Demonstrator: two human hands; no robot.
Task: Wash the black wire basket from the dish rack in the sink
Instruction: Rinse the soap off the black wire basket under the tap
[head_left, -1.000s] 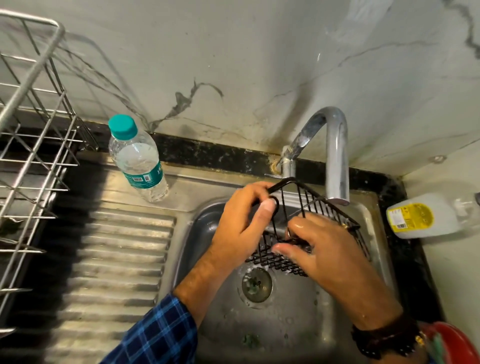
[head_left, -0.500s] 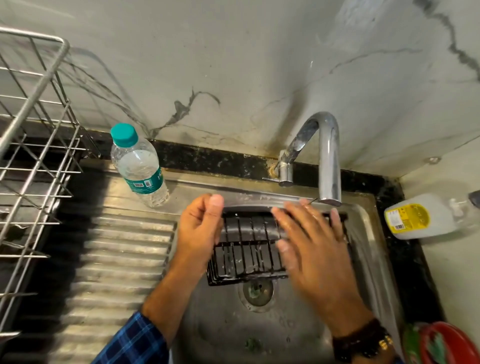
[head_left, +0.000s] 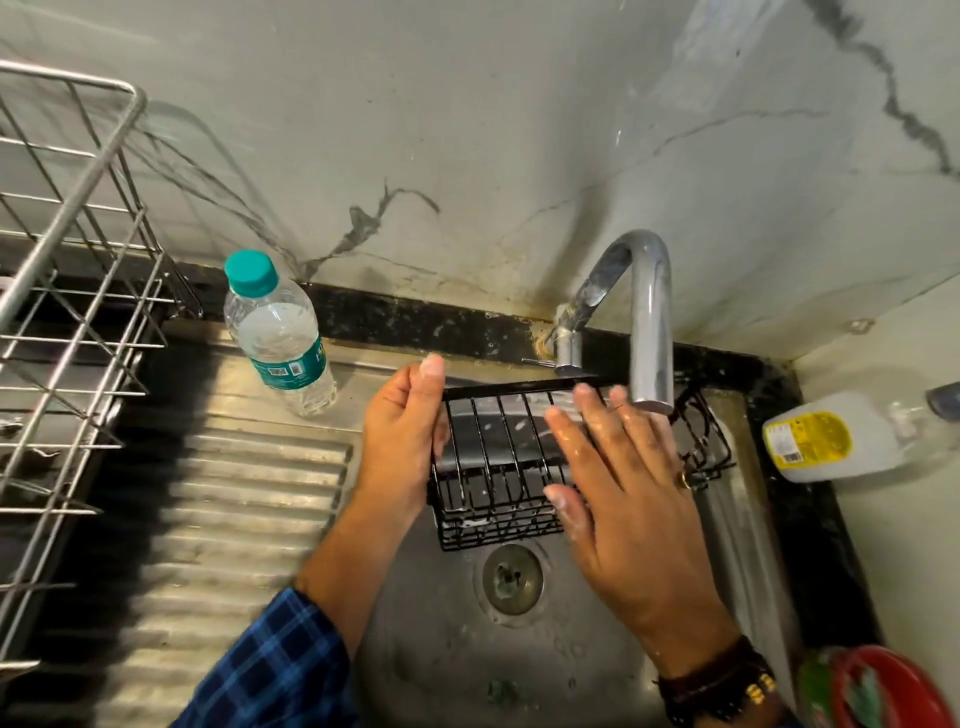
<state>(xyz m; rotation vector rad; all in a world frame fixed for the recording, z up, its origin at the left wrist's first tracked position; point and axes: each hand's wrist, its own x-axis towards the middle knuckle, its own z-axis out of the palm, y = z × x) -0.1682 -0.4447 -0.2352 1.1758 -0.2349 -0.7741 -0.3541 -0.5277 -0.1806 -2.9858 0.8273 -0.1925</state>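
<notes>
you've turned the black wire basket (head_left: 498, 467) from tilted to flat and low over the sink (head_left: 597, 670), at its back edge under the tap (head_left: 647, 322). your left hand (head_left: 402, 441) clamps its left end; your right hand (head_left: 623, 499), soapy and flat, now rubs it open-palmed, so scrubbing continues. steel draining worktop (head_left: 234, 519) left, marble wall behind.

Black wire basket (head_left: 498, 467): a second ago tipped up on one corner under the tap; now turned broadside, long side level, over the sink basin.
Left hand (head_left: 402, 431): grip changed from fingers hooked through the wires to palm and thumb cupping the basket's left end.
Right hand (head_left: 618, 483): earlier curled, pinching the wires; now spread flat, soapy, laid across the basket's right half.
View: camera shifted slightly downward.
</notes>
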